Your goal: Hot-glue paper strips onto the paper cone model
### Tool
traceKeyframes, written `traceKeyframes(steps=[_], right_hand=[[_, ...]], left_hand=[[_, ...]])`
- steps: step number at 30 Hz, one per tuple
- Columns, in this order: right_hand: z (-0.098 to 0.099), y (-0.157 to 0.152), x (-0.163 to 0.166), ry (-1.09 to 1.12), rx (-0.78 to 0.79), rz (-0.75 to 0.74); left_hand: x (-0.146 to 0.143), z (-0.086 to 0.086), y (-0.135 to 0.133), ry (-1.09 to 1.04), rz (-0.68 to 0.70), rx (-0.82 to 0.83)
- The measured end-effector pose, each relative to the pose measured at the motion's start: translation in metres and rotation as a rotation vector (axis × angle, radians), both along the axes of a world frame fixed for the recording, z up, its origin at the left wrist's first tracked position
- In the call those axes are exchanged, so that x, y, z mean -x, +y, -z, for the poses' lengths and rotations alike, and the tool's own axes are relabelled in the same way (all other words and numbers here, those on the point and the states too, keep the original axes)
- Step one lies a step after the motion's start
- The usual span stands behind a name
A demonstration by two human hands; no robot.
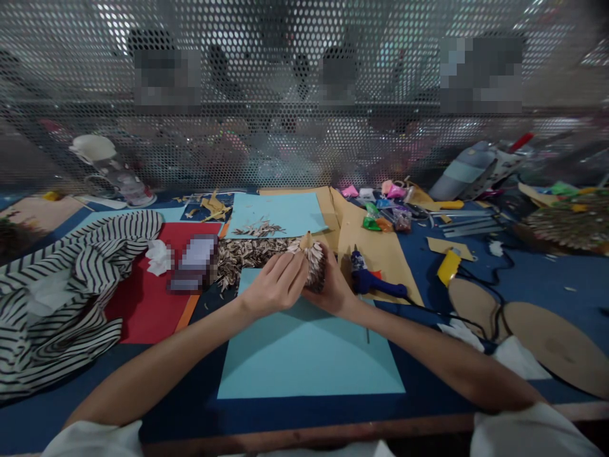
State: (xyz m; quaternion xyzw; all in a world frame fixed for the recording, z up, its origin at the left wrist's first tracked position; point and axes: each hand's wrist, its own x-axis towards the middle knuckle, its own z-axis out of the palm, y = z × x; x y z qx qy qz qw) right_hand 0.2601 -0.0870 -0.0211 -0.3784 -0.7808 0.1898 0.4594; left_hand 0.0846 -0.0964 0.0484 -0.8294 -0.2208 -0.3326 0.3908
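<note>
Above the light blue sheet, my right hand is wrapped around the side and underside of a small rounded craft piece. Overlapping seed husks cover it, and a tan pointed tip rises at its top. My left hand is closed, its fingers pressed together against the piece's left side; whatever they pinch is hidden. Behind and left of my left hand lies a heap of striped seed husks. More loose husks are scattered on a second blue sheet. A blue glue gun rests right of my right hand.
Left are a striped cloth, a red sheet and a blurred phone-like object. Small coloured packets lie at the back. On the right are cardboard discs, a yellow cutter and a black cord. A perforated metal screen stands behind.
</note>
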Motion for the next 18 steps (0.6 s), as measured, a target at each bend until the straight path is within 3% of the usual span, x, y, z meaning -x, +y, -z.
traceKeyframes(steps=[12, 18], right_hand=[[0.0031, 0.002, 0.0014, 0.065, 0.055, 0.022], [0.003, 0.0012, 0.0, 0.021, 0.005, 0.025]], left_hand=[[0.0017, 0.0049, 0.0071, -0.109, 0.028, 0.029], [0.0001, 0.0027, 0.0085, -0.144, 0.037, 0.108]])
